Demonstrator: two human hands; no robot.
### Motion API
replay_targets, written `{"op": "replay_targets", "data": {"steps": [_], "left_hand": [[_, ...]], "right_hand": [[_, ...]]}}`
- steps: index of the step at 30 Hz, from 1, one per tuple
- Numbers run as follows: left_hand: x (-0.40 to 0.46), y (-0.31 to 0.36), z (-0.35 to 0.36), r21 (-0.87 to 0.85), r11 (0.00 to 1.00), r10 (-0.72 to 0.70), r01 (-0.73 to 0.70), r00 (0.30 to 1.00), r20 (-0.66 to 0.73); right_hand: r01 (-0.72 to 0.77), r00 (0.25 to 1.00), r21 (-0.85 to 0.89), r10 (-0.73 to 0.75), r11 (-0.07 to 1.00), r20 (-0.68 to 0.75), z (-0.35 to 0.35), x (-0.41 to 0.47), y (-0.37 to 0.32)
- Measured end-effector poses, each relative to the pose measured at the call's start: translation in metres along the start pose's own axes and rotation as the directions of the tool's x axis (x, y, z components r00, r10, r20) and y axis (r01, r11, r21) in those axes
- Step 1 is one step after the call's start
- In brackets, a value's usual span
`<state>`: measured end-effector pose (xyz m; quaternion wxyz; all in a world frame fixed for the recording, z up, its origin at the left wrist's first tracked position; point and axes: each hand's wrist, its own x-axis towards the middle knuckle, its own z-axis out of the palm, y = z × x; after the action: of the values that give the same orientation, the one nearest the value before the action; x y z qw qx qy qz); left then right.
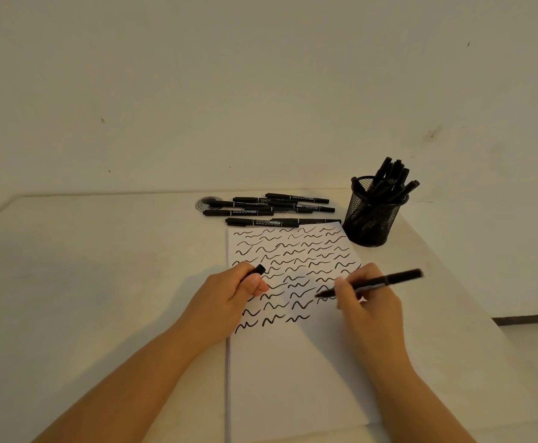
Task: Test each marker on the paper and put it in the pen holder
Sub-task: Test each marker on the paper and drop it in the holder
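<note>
We grip a black marker [376, 282] in our right hand [368, 302], its tip touching the paper [293, 362] among rows of black squiggles; our left hand [226, 297] is closed around the cap [257, 270], resting on the sheet's left edge; beyond the paper lie loose markers [271, 209]; the mesh pen holder [373, 215], holding several markers, stands at the paper's far right corner on the table [101, 266].

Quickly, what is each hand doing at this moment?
Left hand: closed around a small black marker cap.
Right hand: closed on a black marker pen, tip at the white paper.
</note>
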<state>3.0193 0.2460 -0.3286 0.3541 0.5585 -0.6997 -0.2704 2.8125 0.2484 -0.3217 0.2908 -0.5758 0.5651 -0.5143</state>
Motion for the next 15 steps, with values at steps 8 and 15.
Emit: {"op": "replay_targets", "data": {"steps": [8, 15], "left_hand": [[-0.005, 0.006, 0.006, 0.201, 0.965, 0.163, -0.17, 0.985, 0.048], [-0.008, 0.014, 0.006, 0.255, 0.941, 0.205, -0.22, 0.975, 0.086]], "right_hand": [[-0.182, 0.971, 0.486, 0.078, 0.855, 0.225, -0.006, 0.006, -0.003], [-0.263, 0.951, 0.616, 0.094, 0.742, 0.293, -0.004, 0.006, -0.002]]}}
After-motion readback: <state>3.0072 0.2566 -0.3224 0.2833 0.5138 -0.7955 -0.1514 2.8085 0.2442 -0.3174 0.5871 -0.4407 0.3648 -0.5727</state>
